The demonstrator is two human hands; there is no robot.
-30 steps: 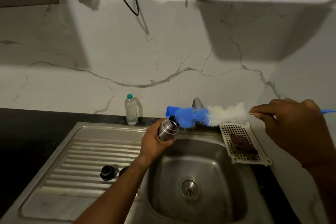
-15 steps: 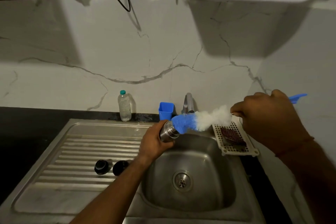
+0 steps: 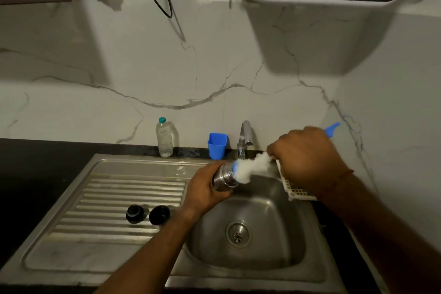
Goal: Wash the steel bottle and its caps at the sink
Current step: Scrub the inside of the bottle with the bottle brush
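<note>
Two caps (image 3: 135, 214), one bottle (image 3: 223, 178), one brush (image 3: 250, 167)

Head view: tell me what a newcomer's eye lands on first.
First, the white-and-blue bottle brush over the sink basin, its tip in the mouth of the steel bottle that the left hand grips, the right hand holding its handle. Next, a black cap and a second cap side by side on the ribbed draining board, left of the basin.

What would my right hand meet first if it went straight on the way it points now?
Probably the rim of the steel bottle, which the left hand holds tilted over the sink; the brush in the right hand enters its mouth.
</note>
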